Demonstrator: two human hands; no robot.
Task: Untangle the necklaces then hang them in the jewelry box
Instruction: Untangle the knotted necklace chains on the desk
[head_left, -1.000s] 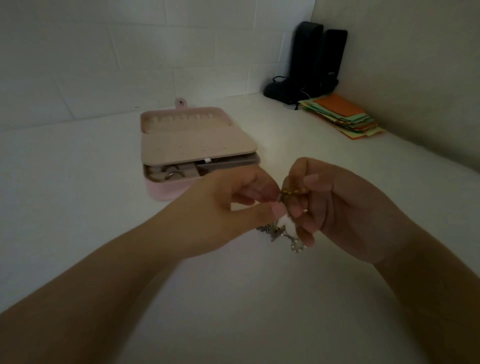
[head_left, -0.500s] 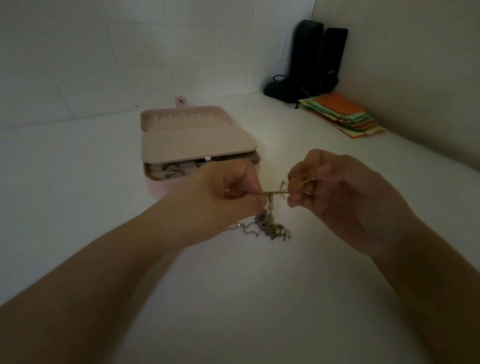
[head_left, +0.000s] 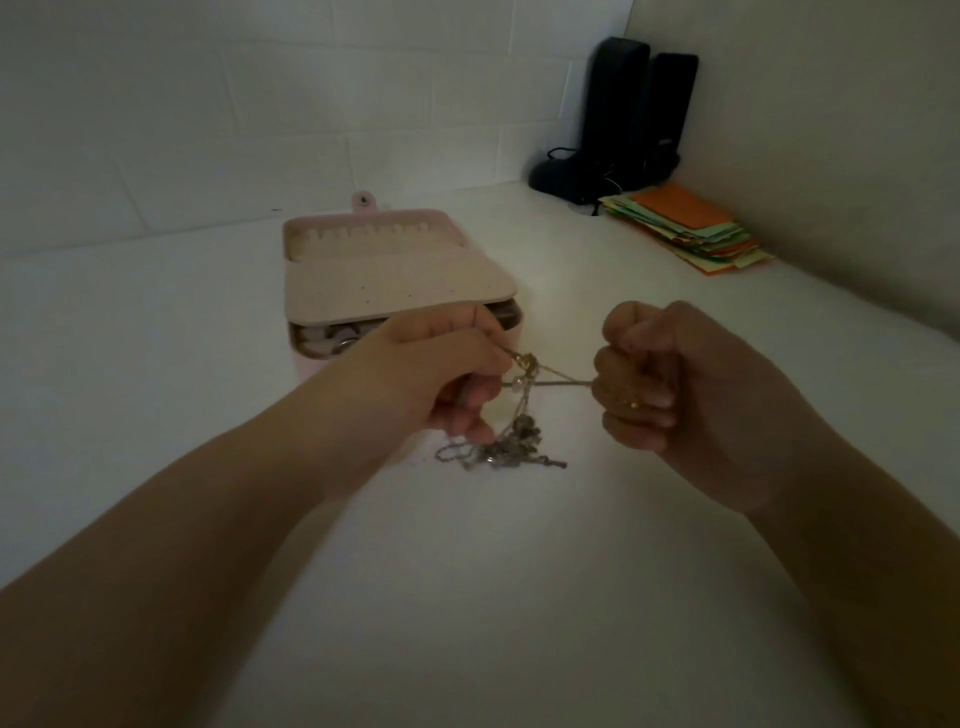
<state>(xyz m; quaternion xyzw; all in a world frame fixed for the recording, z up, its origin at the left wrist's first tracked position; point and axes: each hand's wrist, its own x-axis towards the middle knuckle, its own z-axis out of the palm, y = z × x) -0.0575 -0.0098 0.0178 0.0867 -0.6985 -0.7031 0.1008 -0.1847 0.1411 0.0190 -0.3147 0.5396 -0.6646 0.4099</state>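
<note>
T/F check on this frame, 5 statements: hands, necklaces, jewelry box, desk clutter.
1. Both hands pinch chain strands. True: the left hand and right hand hold strands of the necklaces stretched between them.
2. The tangled bundle hangs clear of the table. False: its lower end lies on the white table.
3. The jewelry box is closed. False: the jewelry box is open, its lid laid back.
4. A necklace already hangs in the box. False: none shows on its hooks.
5. Coloured papers lie beside the black speakers. True: the paper stack sits just in front of the speakers.
</note>
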